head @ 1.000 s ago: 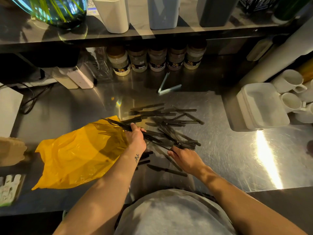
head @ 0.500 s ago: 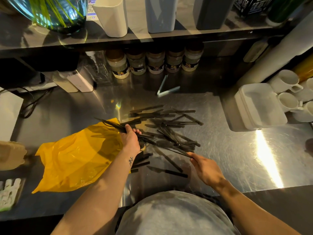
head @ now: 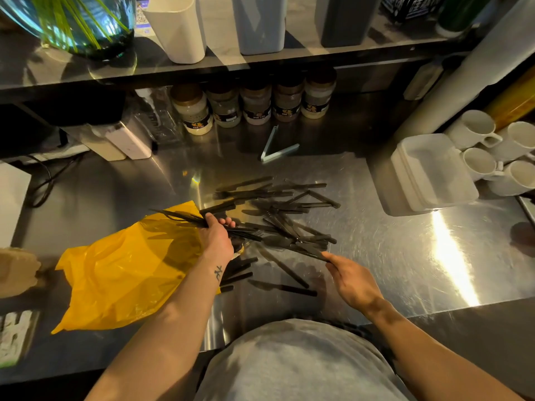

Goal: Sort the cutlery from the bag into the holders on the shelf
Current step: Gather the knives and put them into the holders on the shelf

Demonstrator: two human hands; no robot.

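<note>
Left hand: the left hand [head: 215, 238] was curled tight round a bundle [head: 176, 216] of black cutlery, thumb on top, knuckles toward the camera; a small tattoo showed on the wrist.
Bundle: its thin ends fanned out to the left over the yellow bag [head: 124, 270], and its other ends reached right toward the pile.
Right hand: the right hand [head: 351, 280] reached forward, palm down, fingertips pinching the near end of a single piece [head: 312, 251] at the pile's front edge; whether that was a knife or a fork could not be told.
Cutlery pile: the cutlery pile [head: 278, 209] lay scattered and crossed on the tabletop [head: 405, 256], between the two hands and beyond them.
Loose knife: one loose knife [head: 285, 288] lay apart near the tabletop's front edge, between the forearms.
Yellow bag: crumpled and flat on the tabletop, left of the pile, partly under the left forearm.
Holders: a white holder [head: 176, 27], a pale blue holder [head: 257, 24] and a dark grey holder [head: 341, 21] stood in a row on the shelf [head: 376, 49] above; their tops were cut off by the frame.
Under the shelf: a row of jars [head: 256, 104] stood at the back, with a pale V-shaped tool [head: 278, 150] lying just in front.
Right side: stacked white trays [head: 434, 175] sat beside a cluster of white mugs [head: 474, 127].
Shelf, left: a glass vase [head: 81, 27] held green stems.
</note>
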